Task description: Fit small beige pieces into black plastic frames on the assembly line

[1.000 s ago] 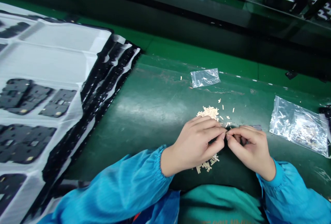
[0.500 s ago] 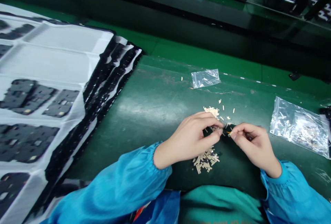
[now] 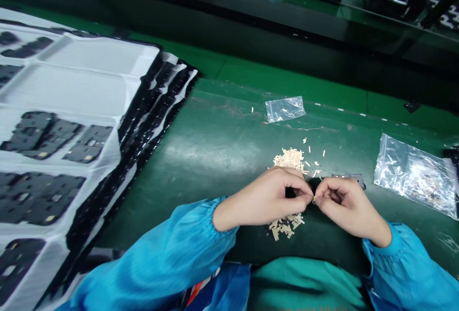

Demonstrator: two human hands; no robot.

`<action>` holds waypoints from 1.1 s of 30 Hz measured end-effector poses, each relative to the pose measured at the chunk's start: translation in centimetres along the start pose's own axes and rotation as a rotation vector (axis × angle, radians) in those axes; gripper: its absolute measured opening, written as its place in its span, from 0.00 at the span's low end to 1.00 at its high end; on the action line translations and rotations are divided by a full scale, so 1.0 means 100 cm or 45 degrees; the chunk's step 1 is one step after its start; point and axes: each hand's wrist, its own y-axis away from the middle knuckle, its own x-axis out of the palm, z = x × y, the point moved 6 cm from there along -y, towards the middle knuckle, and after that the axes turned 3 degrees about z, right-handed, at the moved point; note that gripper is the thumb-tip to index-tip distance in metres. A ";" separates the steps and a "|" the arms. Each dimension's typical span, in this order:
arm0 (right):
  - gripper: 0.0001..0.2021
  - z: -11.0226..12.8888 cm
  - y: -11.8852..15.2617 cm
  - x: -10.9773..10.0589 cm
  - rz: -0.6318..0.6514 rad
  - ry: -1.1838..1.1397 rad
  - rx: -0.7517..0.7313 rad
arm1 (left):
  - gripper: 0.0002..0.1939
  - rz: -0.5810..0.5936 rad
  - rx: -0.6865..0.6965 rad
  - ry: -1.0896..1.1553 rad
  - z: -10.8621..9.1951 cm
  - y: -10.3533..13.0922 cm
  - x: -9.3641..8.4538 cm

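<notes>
My left hand is closed in a pinch, thumb and forefinger tips together. What it holds, if anything, is hidden. Its fingertips nearly meet those of my right hand, which pinches a small yellowish piece. Beyond my left hand lies a pile of tiny cream-coloured pieces. A second pile of pale strips, mixed with some dark bits, is partly covered by that hand on the near side. Behind my right hand, a thin dark plate lies partly hidden on the green mat.
Stacked white trays with black edges fill the left, holding dark flat plates. A small clear zip bag lies farther back. At the right is a larger clear bag with small pieces inside. A dark shelf crosses the back.
My hands have come closer together and a little nearer to me. The dark plate now shows behind my right hand, and more of the far pile is uncovered.
</notes>
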 end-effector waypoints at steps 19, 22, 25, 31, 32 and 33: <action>0.08 0.019 0.004 -0.005 -0.343 0.552 -0.278 | 0.09 -0.323 0.230 -0.509 -0.010 0.005 0.002; 0.09 0.019 0.003 -0.005 -0.330 0.543 -0.276 | 0.09 -0.315 0.226 -0.539 -0.011 0.005 0.003; 0.10 0.019 0.003 -0.006 -0.321 0.503 -0.272 | 0.09 -0.316 0.217 -0.479 -0.009 0.005 0.002; 0.08 0.020 0.002 -0.006 -0.350 0.482 -0.298 | 0.08 -0.292 0.199 -0.416 -0.007 0.004 0.002; 0.08 0.020 0.002 -0.006 -0.348 0.483 -0.299 | 0.08 -0.290 0.192 -0.415 -0.007 0.004 0.003; 0.08 0.020 0.002 -0.005 -0.341 0.483 -0.299 | 0.08 -0.287 0.186 -0.412 -0.006 0.004 0.003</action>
